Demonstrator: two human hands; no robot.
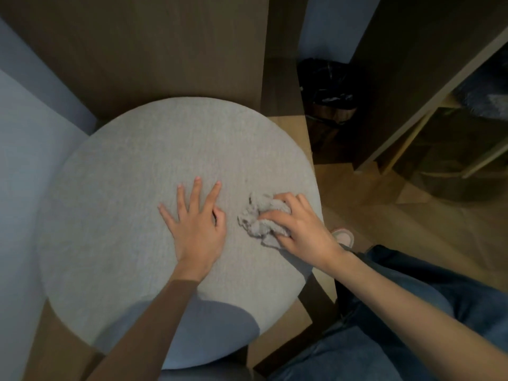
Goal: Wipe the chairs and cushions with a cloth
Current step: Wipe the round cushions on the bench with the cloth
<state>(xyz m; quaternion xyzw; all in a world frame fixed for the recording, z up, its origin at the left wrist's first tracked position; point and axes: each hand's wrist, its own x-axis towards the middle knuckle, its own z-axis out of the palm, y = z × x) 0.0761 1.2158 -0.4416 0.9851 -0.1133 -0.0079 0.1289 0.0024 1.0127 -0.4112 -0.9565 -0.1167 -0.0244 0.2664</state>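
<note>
In the head view, the person is leaning over a round grey cushion (165,160) that is sitting on a chair with dark wooden legs (321,298). The left hand (196,226) is lying flat on the cushion, palm down, with its 4 fingers spread wide and the thumb bending in beside the palm; it is holding nothing. Just to the right of it, apart from it by a narrow strip of bare fabric, the right hand (299,226) is gripping a crumpled grey cloth (259,218), its fingers curling over the top of the bundle and pressing it onto the cushion close to the cushion's right edge. Most of the cloth is sticking out to the left of the right hand, toward the left hand's thumb. Below the right wrist, a pink slipper (343,236) is resting on the wooden floor (371,215), and blue jeans (412,312) are showing beneath the right forearm. Well beyond the right hand, a bin (330,89) is standing with a black liner bag in it; what is lying inside is too dark to tell. Farther to the right, an open shelf (428,105) is holding 1 dark fuzzy thing (483,97) in its upper compartment, and a dark round container (453,171) is standing under it, its contents hidden.
</note>
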